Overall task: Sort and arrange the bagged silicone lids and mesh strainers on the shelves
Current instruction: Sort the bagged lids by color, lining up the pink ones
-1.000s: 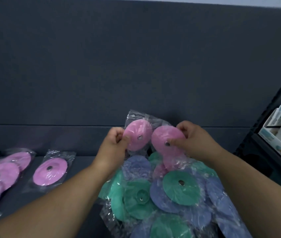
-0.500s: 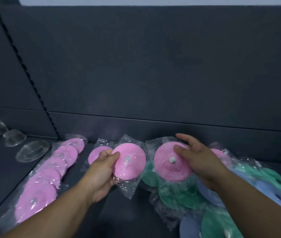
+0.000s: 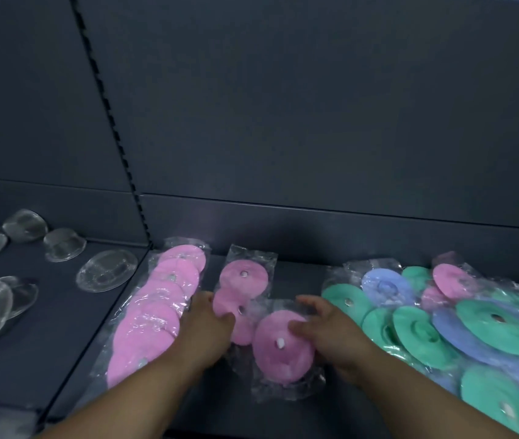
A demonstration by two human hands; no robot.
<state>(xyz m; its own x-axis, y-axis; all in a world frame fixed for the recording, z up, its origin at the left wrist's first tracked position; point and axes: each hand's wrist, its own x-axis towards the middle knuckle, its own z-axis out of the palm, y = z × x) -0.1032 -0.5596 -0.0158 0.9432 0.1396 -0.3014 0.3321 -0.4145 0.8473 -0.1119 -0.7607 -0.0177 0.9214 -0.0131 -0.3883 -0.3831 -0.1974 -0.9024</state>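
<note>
On the dark shelf (image 3: pixel 299 274), my right hand (image 3: pixel 331 331) pinches a bagged pink lid (image 3: pixel 278 346); my left hand (image 3: pixel 204 324) covers another pink lid (image 3: pixel 236 312), its grip hidden, frame blurred.

I'm at a shop's display shelving: a dark metal shelf (image 3: pixel 277 403) with a slotted upright (image 3: pixel 111 122). Bagged pink lids (image 3: pixel 156 308) lie in stock rows beside clear strainers (image 3: pixel 107 275).
</note>
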